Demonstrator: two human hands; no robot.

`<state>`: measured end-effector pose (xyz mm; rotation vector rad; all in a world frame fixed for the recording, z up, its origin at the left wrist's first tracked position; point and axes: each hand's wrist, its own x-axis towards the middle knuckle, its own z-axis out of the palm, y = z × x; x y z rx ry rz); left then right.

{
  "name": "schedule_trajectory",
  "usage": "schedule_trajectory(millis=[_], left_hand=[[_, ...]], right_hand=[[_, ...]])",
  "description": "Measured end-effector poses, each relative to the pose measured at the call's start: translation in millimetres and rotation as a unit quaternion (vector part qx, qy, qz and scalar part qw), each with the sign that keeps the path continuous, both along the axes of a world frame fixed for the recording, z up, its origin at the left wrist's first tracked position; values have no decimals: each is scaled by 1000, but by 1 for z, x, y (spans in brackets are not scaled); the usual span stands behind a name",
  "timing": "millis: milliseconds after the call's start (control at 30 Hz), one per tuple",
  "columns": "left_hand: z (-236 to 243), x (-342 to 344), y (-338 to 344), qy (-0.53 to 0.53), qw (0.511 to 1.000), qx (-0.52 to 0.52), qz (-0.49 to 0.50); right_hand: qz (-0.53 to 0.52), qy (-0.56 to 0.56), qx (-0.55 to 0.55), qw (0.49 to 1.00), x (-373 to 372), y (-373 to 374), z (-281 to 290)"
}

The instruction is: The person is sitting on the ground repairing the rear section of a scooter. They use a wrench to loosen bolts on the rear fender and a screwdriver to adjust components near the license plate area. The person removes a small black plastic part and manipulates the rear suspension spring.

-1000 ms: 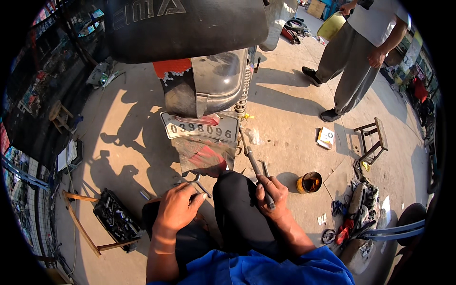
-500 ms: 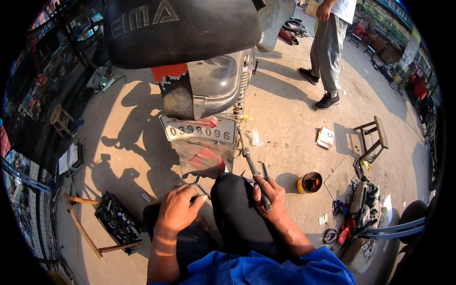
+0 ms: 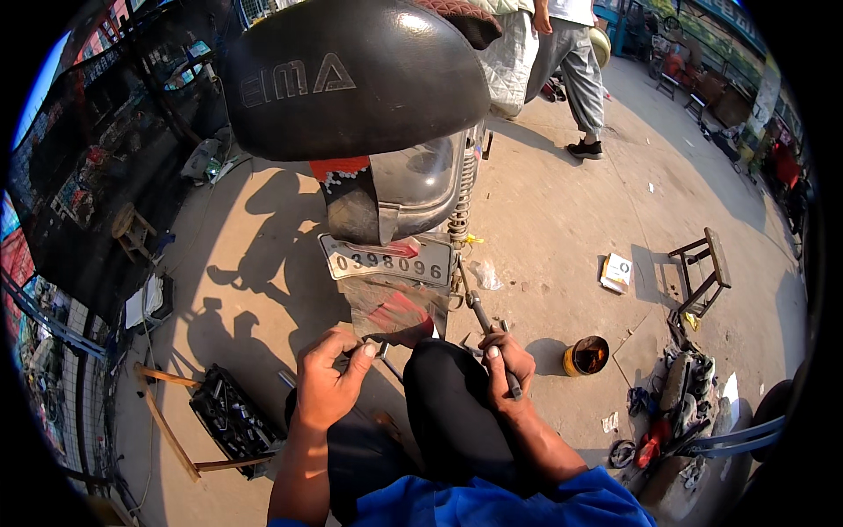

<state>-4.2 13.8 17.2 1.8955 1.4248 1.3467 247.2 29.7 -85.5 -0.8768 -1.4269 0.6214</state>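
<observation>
In front of me stands a scooter with a black rear backrest and a white number plate above a worn mudflap. My right hand is closed around a long dark-handled metal tool, whose thin shaft slants up to the scooter's lower rear, beneath the coil spring. My left hand is closed on a rod-like metal wrench, held left of my knee. Fingers hide part of this wrench, and the contact at the long tool's far tip is unclear.
Beside my left leg, a black case of sockets lies by a wooden frame. On the right are a tin of dark liquid, a small wooden stool, a white box and piled tools. Another person stands beyond the scooter.
The view has shifted, so the scooter sits lower and farther right. The other person has moved farther away, partly behind the scooter. Both hands keep hold of their tools.
</observation>
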Motion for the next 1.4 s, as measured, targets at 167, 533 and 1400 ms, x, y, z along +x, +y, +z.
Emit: schedule_trajectory(millis=[167,533,1400], left_hand=[[48,-14,31,-126,987,101,3],[135,44,106,-251,952,107,-142],[123,53,111,-197,969,150,-11]], right_hand=[[-36,0,-41,999,-10,8,18],[-116,-37,-82,989,-11,41,51],[-107,164,-259,946,54,270,136]])
